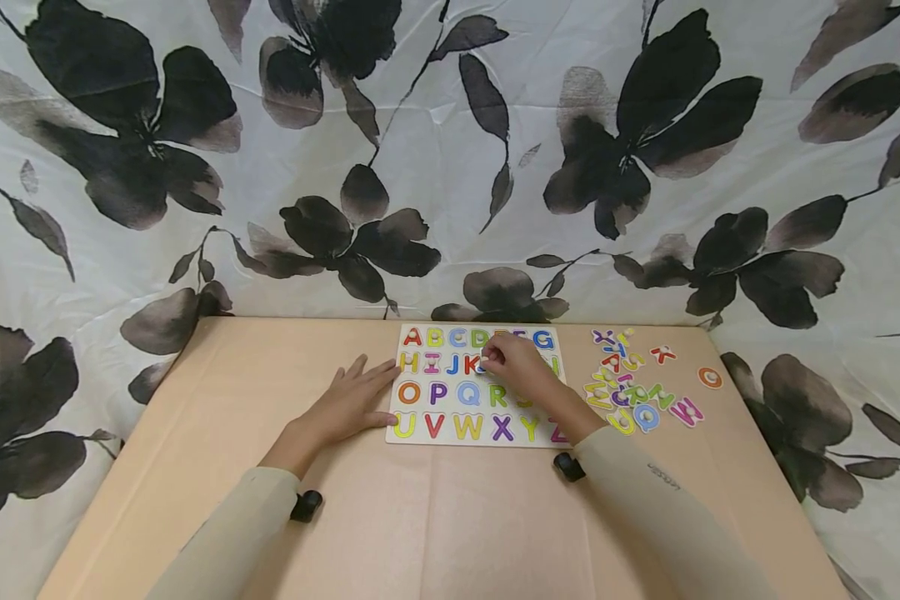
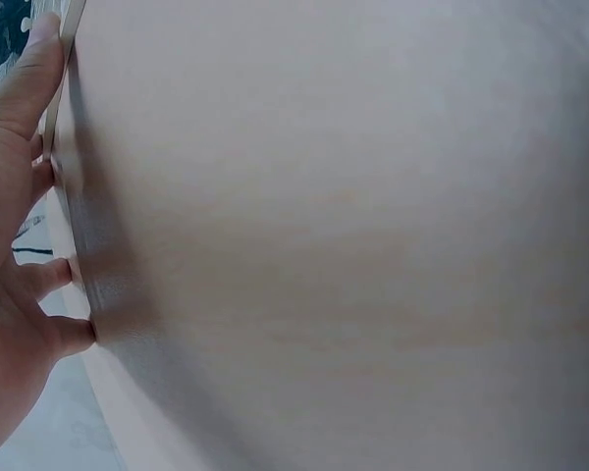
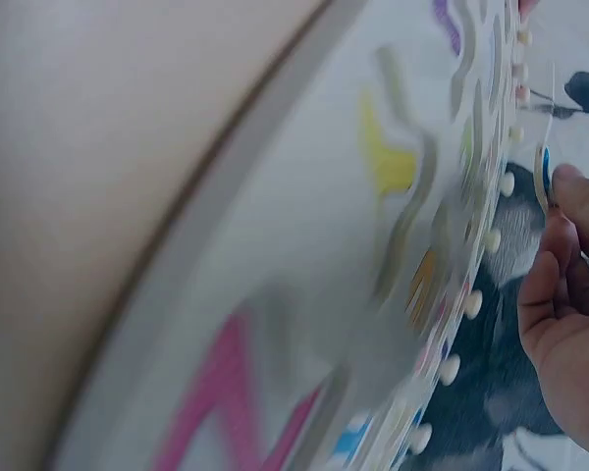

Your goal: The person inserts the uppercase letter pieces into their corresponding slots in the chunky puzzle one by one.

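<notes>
A white alphabet puzzle board (image 1: 416, 432) with rows of coloured letters lies at the far side of the table. My left hand (image 1: 348, 404) rests at its left edge with fingers spread, thumb near the lower corner; in the left wrist view that hand (image 2: 20, 216) has its fingertips along the edge. Above the second row, just past the red K (image 1: 472, 365), my right hand (image 1: 521, 364) pinches a small letter piece. Seen edge-on in the right wrist view, the letter piece (image 3: 543, 177) shows a blue face between thumb and fingers; which letter it is, I cannot tell.
Loose letter pieces lie in a heap right of the board, among them a blue Q (image 1: 646, 417) and a pink M (image 1: 687, 412). A red K piece (image 1: 663, 355) and an orange O piece (image 1: 710, 378) lie apart. Flower-patterned cloth (image 1: 420, 167) hangs behind the table (image 1: 450, 525).
</notes>
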### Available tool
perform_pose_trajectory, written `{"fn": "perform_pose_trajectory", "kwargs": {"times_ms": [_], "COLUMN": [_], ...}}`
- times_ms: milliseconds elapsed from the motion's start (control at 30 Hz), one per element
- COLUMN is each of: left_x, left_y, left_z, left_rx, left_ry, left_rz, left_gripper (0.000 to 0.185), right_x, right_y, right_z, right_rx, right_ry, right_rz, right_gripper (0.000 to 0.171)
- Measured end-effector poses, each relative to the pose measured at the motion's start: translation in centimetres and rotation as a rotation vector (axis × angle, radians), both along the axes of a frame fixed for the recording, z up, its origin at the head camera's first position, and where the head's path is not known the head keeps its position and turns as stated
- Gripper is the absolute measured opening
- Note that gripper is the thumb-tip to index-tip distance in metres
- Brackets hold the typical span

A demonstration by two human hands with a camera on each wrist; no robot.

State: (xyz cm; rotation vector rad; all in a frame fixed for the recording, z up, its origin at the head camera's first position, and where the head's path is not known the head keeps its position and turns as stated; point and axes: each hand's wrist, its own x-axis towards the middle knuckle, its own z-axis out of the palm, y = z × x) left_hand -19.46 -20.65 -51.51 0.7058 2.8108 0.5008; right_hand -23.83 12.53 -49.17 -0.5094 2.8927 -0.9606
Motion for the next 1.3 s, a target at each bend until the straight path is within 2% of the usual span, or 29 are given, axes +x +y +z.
{"fn": "perform_pose_trajectory", "kwargs": {"times_ms": [267, 500, 800, 1300], "left_x": [0.0, -0.1, -0.1, -0.3], "left_y": [0.1, 0.2, 0.3, 0.3], "left_z": [0.1, 0.3, 0.4, -0.2], "left_rx": [-0.007, -0.007, -0.009, -0.018], "left_ry": [0.003, -0.01, 0.016, 0.004], "left_rz": [0.001, 0.006, -0.002, 0.006], "left_gripper": [0.092, 0.092, 0.091, 0.092], "right_x": [-1.1, -1.8, -2.3, -2.1], "right_y": [-3.5, -5.1, -5.7, -5.6], "right_z": [-0.1, -0.5, -1.0, -1.3], "right_rx": [0.031, 0.114, 0.157, 0.115], "right_ry": [-0.013, -0.037, -0.093, -0.136], "right_rz": [0.017, 0.049, 0.012, 0.002], "right_gripper": [0.01, 0.01, 0.014, 0.014]}}
